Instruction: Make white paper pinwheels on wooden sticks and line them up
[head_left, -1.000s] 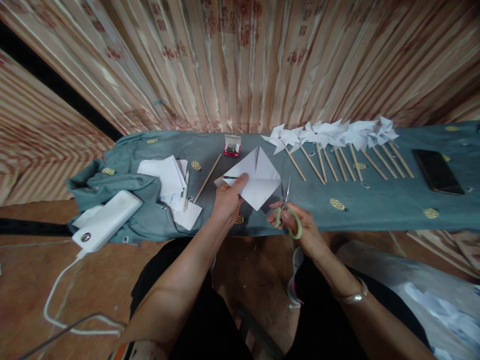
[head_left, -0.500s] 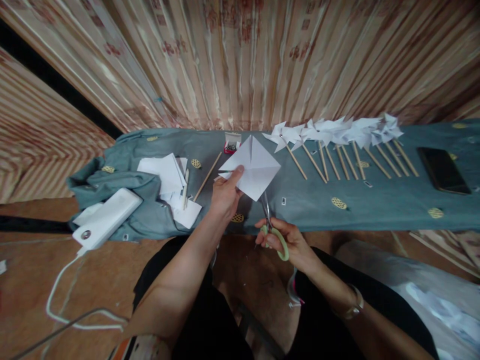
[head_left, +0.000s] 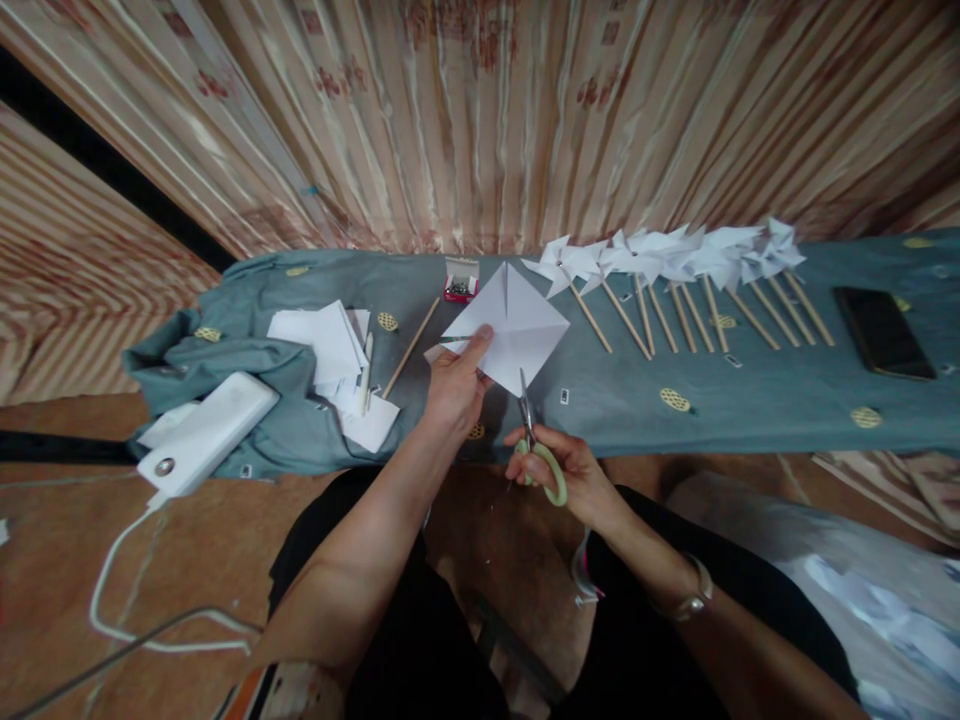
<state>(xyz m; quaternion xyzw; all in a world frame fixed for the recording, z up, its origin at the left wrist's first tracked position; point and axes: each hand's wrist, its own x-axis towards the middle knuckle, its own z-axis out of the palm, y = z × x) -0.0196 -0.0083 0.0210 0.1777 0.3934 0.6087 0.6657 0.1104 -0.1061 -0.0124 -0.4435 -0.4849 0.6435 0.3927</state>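
- Left hand (head_left: 454,388): thumb and fingers closed on the left side of a paper square (head_left: 525,322), centre.
- Right hand (head_left: 576,470): fingers curled through scissors (head_left: 527,424), blades at the near corner.
- Pinwheels (head_left: 679,256) lie far right.

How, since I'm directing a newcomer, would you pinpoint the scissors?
Find the long grey-green cloth, then the slit white paper held over it. At the paper's near corner, the right hand holds the scissors, set apart by pale green loop handles.
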